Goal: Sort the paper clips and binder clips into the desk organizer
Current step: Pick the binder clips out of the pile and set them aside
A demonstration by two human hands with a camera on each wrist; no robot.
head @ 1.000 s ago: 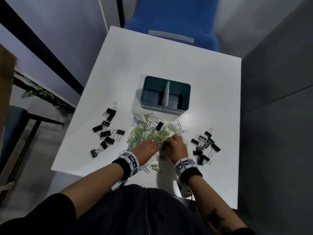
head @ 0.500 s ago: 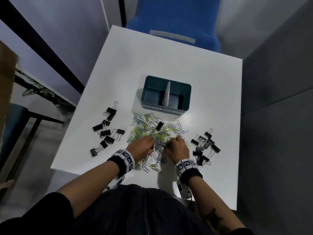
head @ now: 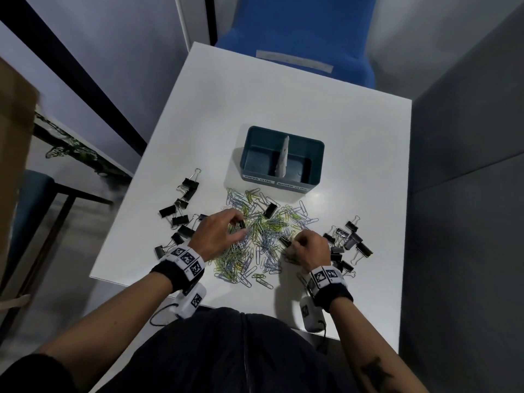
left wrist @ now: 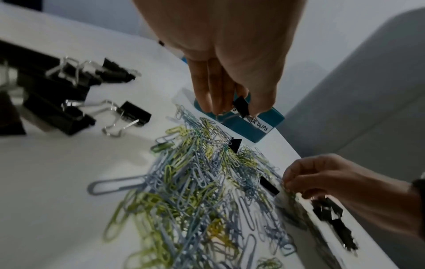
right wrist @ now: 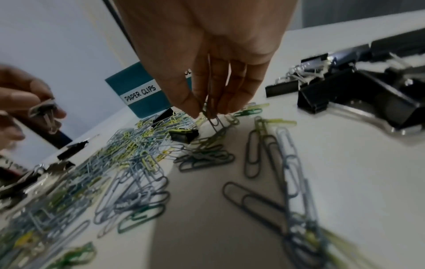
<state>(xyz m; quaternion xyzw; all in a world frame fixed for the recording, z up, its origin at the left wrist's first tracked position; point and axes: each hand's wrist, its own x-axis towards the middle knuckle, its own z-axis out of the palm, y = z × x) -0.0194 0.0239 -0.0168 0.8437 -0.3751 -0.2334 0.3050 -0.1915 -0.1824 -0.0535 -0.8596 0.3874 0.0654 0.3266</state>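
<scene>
A teal desk organizer (head: 250, 154) with a white divider stands mid-table, its front labelled "PAPER CLIPS" (right wrist: 140, 93) on the left and binder clips on the right. Before it lies a pile of blue and green paper clips (head: 262, 226). My left hand (head: 241, 226) pinches a small black binder clip (left wrist: 241, 107) just above the pile's left side. My right hand (head: 296, 243) pinches a paper clip or two (right wrist: 215, 121) at the pile's right side. Another small binder clip (head: 285, 241) lies right beside those fingers, and one more (head: 270, 210) sits on the pile's far part.
Black binder clips lie in two loose groups, one left of the pile (head: 181, 217) and one right of it (head: 347, 243). The white table (head: 283, 95) ends close to my body. A blue chair (head: 297, 29) stands behind it and a grey partition (head: 465, 137) on the right.
My left hand has moved forward over the pile and now pinches a small binder clip. My right hand has shifted slightly right and has lifted paper clips between its fingertips.
</scene>
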